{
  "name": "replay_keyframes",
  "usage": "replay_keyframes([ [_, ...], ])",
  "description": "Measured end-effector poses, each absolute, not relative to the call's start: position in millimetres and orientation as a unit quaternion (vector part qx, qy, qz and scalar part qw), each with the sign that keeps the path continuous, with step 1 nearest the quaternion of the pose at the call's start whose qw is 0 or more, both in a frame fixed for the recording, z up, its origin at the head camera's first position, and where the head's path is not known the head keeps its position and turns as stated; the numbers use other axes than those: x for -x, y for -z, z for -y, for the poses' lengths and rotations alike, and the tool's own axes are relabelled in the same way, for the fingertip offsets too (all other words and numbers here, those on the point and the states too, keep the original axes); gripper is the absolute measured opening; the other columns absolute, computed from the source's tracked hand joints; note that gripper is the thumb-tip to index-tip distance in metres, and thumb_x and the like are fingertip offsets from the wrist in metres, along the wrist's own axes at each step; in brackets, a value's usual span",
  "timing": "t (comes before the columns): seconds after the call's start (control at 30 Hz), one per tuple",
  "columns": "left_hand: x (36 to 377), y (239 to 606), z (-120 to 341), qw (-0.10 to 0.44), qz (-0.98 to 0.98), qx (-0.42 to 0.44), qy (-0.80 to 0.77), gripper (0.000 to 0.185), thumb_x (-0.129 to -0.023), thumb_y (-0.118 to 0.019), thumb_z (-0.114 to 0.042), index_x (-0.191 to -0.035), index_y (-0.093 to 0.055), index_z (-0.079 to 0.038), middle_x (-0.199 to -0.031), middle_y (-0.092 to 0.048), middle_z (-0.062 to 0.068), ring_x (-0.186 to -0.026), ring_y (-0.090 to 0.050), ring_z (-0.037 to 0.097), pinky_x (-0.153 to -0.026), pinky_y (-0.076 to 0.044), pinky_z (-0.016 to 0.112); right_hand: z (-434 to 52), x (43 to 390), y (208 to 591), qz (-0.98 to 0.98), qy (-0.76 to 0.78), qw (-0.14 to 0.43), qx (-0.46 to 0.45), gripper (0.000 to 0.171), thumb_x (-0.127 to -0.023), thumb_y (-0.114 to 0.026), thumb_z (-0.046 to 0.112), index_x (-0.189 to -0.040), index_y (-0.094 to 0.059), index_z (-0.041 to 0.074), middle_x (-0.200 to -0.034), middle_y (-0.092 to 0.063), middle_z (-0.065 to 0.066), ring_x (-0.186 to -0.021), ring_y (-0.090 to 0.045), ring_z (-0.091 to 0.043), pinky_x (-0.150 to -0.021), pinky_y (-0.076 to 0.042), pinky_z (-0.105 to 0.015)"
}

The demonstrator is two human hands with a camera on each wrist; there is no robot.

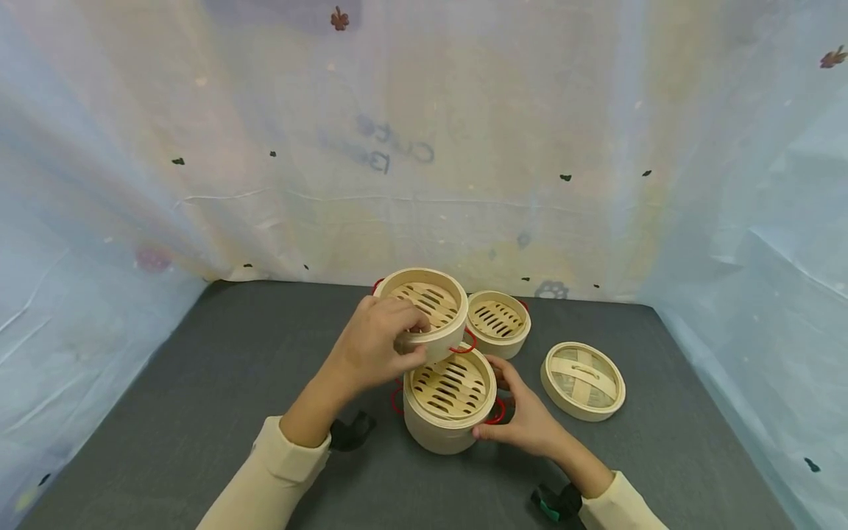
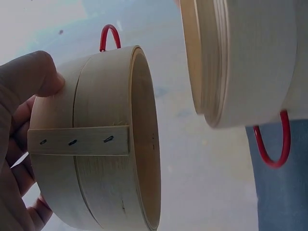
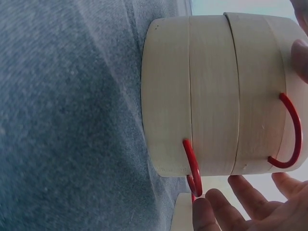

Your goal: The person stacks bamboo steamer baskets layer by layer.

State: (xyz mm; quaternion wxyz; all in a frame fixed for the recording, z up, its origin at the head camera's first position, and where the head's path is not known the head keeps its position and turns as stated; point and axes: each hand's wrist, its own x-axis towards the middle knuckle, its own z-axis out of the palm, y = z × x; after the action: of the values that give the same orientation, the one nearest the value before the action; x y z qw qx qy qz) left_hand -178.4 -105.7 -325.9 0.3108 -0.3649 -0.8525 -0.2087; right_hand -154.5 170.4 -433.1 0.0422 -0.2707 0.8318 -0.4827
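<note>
Your left hand (image 1: pixel 374 346) grips a lifted tier (image 1: pixel 424 309), up-left of the stack (image 1: pixel 450 401). Your right hand (image 1: pixel 526 419), fingers loosely spread, steadies that stack's right wall.

Staged recording booth, not a real kitchen: grey felt-covered counter (image 1: pixel 199 383) boxed in on three sides by thin translucent printed sheeting (image 1: pixel 424 147), only bamboo steamers (image 1: pixel 450 401) as props

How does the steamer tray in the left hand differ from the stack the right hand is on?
The lifted tray is one tier, held off the table by the left hand; the stack is two tiers standing on the table, steadied by the right hand. Both are bamboo, slatted, with red wire handles.
</note>
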Motion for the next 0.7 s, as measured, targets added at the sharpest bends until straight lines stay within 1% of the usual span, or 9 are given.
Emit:
replay_keyframes([
  [0.2,168.3,328.5,99.6,0.312,0.849,0.371,0.209,0.018,-0.067,-0.077,-0.015,-0.082,-0.067,-0.02,-0.079,-0.065,-0.009,-0.079,-0.06,0.009,-0.071,-0.04,0.035,-170.9,154.1,432.5,-0.831,0.483,0.042,0.273,0.101,-0.072,-0.085,0.024,-0.151,-0.022,0.024,-0.139,-0.048,-0.014,-0.121,-0.052,-0.04,-0.082,-0.05,-0.047],
  [0.53,157.3,334.6,90.8,0.302,0.85,0.377,0.209,0.019,-0.067,-0.077,-0.017,-0.082,-0.067,-0.021,-0.08,-0.065,-0.011,-0.078,-0.059,0.008,-0.073,-0.042,0.034,-171.5,153.3,432.0,-0.831,0.487,0.041,0.266,0.1,-0.073,-0.084,0.024,-0.151,-0.023,0.021,-0.138,-0.048,-0.014,-0.119,-0.052,-0.04,-0.082,-0.051,-0.044],
  [0.7,153.7,336.2,86.4,0.3,0.846,0.387,0.209,0.019,-0.067,-0.076,-0.017,-0.083,-0.067,-0.021,-0.081,-0.065,-0.011,-0.079,-0.059,0.008,-0.073,-0.041,0.032,-172.4,153.7,432.3,-0.832,0.486,0.04,0.266,0.098,-0.074,-0.084,0.024,-0.15,-0.023,0.024,-0.138,-0.048,-0.012,-0.12,-0.052,-0.037,-0.081,-0.051,-0.043],
])
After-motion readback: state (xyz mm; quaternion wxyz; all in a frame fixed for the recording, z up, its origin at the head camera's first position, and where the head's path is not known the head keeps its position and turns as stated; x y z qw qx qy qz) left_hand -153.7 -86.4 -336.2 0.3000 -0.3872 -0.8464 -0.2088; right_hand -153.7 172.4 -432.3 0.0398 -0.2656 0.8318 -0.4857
